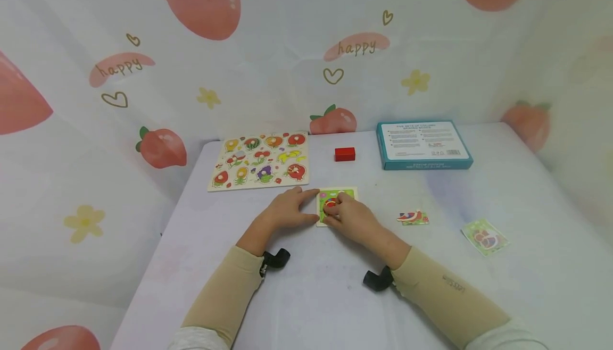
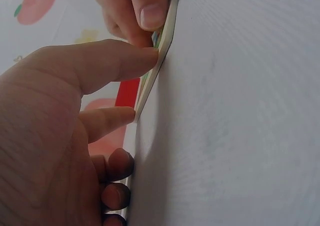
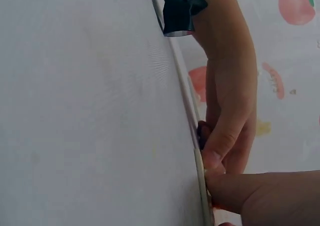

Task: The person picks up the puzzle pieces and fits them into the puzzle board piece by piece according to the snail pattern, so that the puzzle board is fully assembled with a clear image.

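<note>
A small wooden jigsaw board (image 1: 318, 224), with a green picture and a pale frame, lies on the table between both hands. My left hand (image 1: 287, 209) is at its left side, thumb and index finger spread, fingertips touching the frame edge (image 2: 167, 48). The other left fingers curl loosely in the left wrist view. Over the board, my right hand (image 1: 356, 217) has bent fingers and thumb at a red, blue and yellow jigsaw piece (image 1: 330, 201), partly covered by the fingers. In the right wrist view, the right hand (image 3: 260, 191) is cut off at the lower edge.
Loose jigsaw pieces (image 1: 414, 217) lie right of the board, with more green pieces (image 1: 486, 237) farther right. Behind stand a fruit peg puzzle (image 1: 258, 159), a red block (image 1: 345, 154) and a teal-edged box (image 1: 423, 145). A patterned cloth (image 1: 278, 73) hangs at the back.
</note>
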The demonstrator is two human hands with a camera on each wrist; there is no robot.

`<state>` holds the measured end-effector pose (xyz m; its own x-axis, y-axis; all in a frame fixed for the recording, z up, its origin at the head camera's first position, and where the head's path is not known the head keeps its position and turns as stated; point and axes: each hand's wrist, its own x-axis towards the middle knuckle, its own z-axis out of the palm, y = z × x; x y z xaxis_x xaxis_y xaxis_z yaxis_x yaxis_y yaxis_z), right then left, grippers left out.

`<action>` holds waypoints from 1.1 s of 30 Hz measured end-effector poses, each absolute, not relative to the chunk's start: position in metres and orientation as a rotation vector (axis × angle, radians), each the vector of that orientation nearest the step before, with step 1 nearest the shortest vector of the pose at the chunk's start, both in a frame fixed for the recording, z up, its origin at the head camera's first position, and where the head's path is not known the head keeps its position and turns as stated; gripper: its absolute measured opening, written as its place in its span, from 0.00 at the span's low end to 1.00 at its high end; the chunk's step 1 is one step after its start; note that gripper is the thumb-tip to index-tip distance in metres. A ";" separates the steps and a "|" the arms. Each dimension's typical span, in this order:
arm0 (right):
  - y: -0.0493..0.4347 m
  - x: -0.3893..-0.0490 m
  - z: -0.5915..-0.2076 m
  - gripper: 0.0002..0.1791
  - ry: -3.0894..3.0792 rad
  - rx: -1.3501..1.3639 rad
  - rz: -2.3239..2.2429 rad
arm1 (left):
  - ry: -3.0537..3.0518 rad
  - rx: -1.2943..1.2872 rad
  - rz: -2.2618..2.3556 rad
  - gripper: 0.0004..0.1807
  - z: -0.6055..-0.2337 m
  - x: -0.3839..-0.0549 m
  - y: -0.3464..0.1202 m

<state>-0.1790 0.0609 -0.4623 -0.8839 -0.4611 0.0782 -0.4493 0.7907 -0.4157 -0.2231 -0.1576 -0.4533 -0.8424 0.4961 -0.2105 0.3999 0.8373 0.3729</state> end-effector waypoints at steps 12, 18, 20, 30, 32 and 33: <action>0.080 -0.175 -0.420 0.26 2.789 -0.611 -0.927 | 2.710 0.675 0.481 0.42 -0.453 -0.222 -0.157; 0.092 -0.168 -0.391 0.24 2.791 -0.653 -0.961 | 2.706 0.640 0.478 0.42 -0.451 -0.220 -0.156; 0.096 -0.165 -0.383 0.24 2.795 -0.659 -0.966 | 2.704 0.627 0.477 0.42 -0.450 -0.220 -0.155; 0.128 -0.155 -0.353 0.24 2.807 -0.708 -0.982 | 2.696 0.625 0.451 0.42 -0.450 -0.220 -0.155; 0.135 -0.154 -0.348 0.24 2.821 -0.727 -0.990 | 2.694 0.627 0.449 0.42 -0.450 -0.220 -0.155; 0.139 -0.153 -0.346 0.24 2.829 -0.740 -0.992 | 2.695 0.625 0.450 0.42 -0.450 -0.220 -0.155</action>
<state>-0.1533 0.1387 -0.3464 -0.8839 -0.4558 0.1047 -0.4215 0.6792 -0.6008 -0.2200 -0.1552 -0.4500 -0.8465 0.4700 -0.2500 0.3632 0.8532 0.3743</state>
